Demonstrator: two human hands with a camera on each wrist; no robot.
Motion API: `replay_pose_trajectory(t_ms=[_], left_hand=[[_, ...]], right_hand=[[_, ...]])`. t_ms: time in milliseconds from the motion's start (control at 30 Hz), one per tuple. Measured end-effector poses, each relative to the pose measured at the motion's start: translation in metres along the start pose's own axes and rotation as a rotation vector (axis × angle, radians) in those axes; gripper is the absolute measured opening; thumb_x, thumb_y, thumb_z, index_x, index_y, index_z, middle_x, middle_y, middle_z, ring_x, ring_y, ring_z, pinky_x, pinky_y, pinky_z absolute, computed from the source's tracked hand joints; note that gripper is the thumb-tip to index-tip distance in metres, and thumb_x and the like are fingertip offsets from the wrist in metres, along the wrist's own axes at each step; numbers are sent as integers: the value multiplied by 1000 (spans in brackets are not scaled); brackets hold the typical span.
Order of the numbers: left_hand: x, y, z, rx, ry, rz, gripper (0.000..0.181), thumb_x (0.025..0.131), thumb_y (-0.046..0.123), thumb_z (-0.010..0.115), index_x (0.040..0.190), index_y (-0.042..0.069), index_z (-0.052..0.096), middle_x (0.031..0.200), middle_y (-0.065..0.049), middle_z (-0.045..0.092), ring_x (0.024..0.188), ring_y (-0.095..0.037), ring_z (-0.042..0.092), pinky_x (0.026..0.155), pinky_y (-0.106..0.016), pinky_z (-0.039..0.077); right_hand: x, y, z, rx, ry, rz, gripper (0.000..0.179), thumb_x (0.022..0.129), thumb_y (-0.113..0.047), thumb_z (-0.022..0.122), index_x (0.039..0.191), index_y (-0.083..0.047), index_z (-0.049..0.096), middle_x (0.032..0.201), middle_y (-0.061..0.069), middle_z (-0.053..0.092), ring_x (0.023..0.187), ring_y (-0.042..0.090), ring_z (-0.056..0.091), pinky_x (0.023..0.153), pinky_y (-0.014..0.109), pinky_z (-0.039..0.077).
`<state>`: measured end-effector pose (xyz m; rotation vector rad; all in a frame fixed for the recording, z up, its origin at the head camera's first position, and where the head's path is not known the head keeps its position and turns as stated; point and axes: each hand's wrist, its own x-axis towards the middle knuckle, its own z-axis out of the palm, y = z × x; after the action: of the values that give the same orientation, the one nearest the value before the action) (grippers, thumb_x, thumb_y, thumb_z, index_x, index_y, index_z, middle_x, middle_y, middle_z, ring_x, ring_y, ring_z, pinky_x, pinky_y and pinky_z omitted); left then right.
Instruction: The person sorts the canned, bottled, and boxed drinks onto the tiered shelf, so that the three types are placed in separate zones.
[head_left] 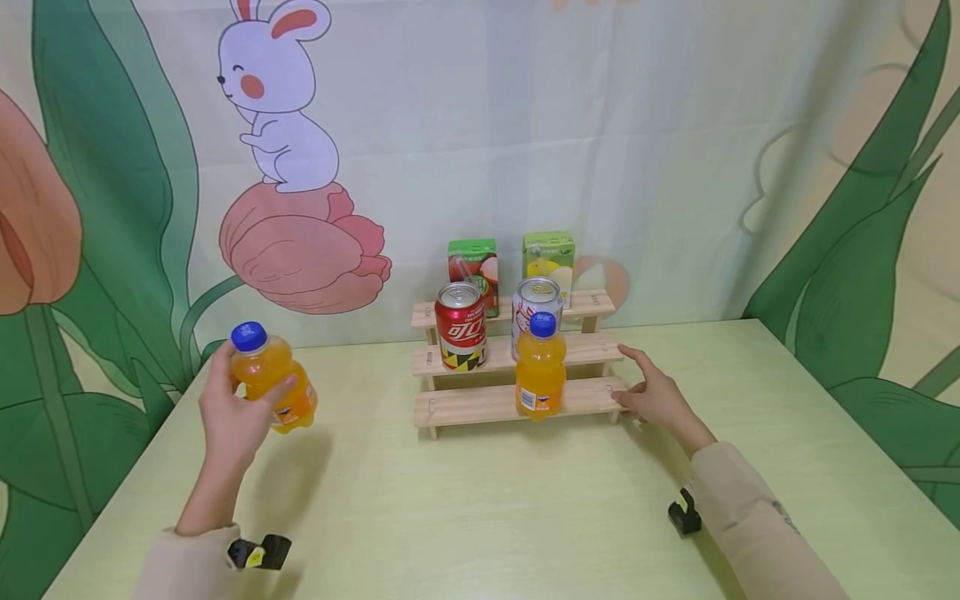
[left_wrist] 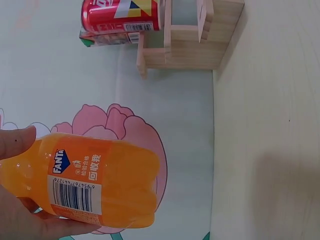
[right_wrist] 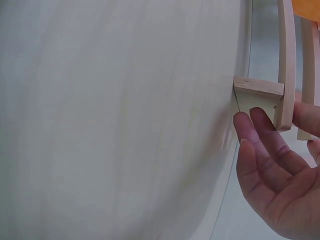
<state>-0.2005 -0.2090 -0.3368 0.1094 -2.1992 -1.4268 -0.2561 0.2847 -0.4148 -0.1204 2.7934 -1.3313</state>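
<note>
My left hand (head_left: 236,417) grips a small Fanta bottle (head_left: 279,379) of orange drink with a blue cap, raised over the left of the table. Its label and barcode face the left wrist view, where thumb and fingers wrap the upper part. My right hand (head_left: 660,404) holds the right end of the lowest board of a three-step wooden rack (head_left: 465,403). In the right wrist view, some fingers (right_wrist: 265,125) lie below that board, another passes above it. A second orange bottle (head_left: 541,371) stands on the lowest step, toward the right.
On the middle step stand a red cola can (head_left: 461,327) and a silver-white can (head_left: 528,296), partly behind the bottle. Two juice boxes, one red and green (head_left: 483,275), one light green (head_left: 549,250), occupy the top step. A printed curtain (head_left: 480,150) hangs behind the table (head_left: 480,517).
</note>
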Motion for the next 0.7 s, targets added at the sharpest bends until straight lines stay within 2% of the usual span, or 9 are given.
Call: replay_pose_trajectory(t_ms=[400,700], left_hand=[[-6,10,3,-20,-30,31,65,79,-1,66,136,14,36,125,-11,47,116,-30,42,94,-58,35],[-13,21,8,-45,-60,104,64,78,-5,66,134,13,39,124,-9,48,116,-28,43,93,-58,36]], right_hand=[[-1,-1,-1,5,-5,-14,73,87,-10,60,145,-15,16,78,15,66,66,27,66,49,37,48],[-1,1,0,-3,0,-9,73,87,-10,60,145,-16,17,77,13,66,65,26,66,49,36,48]])
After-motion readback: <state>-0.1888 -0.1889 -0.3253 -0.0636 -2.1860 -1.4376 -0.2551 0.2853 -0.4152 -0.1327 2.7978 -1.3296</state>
